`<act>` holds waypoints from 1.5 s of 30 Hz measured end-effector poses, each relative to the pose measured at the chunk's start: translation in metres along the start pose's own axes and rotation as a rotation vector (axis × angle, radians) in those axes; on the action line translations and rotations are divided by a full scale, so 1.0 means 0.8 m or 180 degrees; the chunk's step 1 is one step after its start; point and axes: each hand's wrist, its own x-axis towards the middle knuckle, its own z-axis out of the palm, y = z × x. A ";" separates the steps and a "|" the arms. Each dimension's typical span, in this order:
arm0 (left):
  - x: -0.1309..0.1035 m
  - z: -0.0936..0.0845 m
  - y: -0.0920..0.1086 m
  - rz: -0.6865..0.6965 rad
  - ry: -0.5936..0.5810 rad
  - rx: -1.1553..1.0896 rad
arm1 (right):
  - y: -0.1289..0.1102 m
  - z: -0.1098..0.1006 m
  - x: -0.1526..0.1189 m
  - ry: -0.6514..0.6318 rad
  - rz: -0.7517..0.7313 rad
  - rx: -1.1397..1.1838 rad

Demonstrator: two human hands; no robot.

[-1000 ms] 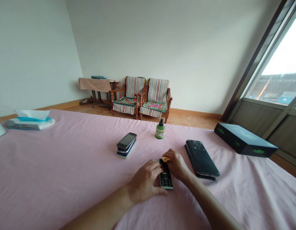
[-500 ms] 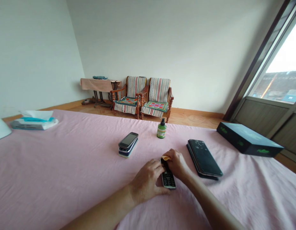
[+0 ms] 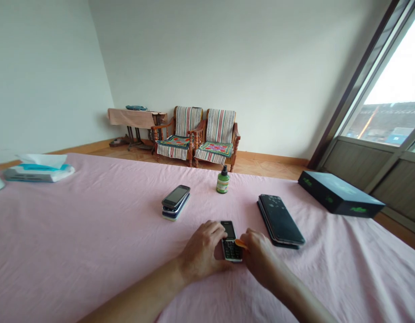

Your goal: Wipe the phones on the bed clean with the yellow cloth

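pinching orange cloth [image 3: 240, 243]: right hand [image 3: 258, 254] | phone [image 3: 231, 251] edge: left hand [image 3: 203, 246] (room leftward)

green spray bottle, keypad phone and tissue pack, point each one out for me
green spray bottle [image 3: 222, 184]: head view, on its label
keypad phone [image 3: 232, 254]: head view, on its lower keys
tissue pack [image 3: 36, 175]: head view, on the front of its wrapper
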 end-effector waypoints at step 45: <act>-0.001 -0.002 -0.021 -0.0584 -0.0030 -0.0387 | -0.013 0.011 0.059 0.0486 -0.0601 0.0961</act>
